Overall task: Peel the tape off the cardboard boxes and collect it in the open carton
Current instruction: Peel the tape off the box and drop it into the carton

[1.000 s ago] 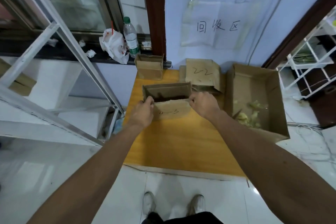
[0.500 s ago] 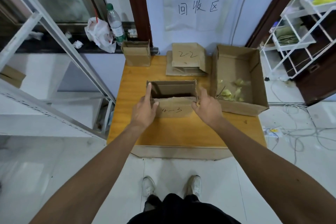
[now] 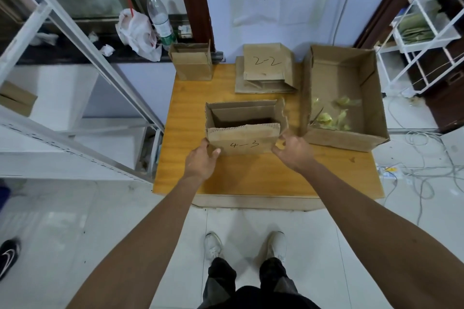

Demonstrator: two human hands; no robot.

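My left hand (image 3: 200,162) grips the near left corner of the small open brown cardboard box marked 4-3 (image 3: 244,142), thumb on its front. My right hand (image 3: 295,150) curls its fingers (image 3: 285,136) round the near right corner. The box stands on the yellow wooden counter (image 3: 251,175). Just right of my right hand sits the large open cardboard carton (image 3: 346,78), holding crumpled yellowish tape scraps (image 3: 326,118).

The box marked 4-3 (image 3: 244,137) stands on the bench (image 3: 251,178) between my left hand (image 3: 200,160) and right hand (image 3: 292,149). Right of it lies the open carton (image 3: 346,75), tape scraps (image 3: 331,116) inside. Behind it are flattened boxes (image 3: 266,65); at the back left, a small box (image 3: 192,64).
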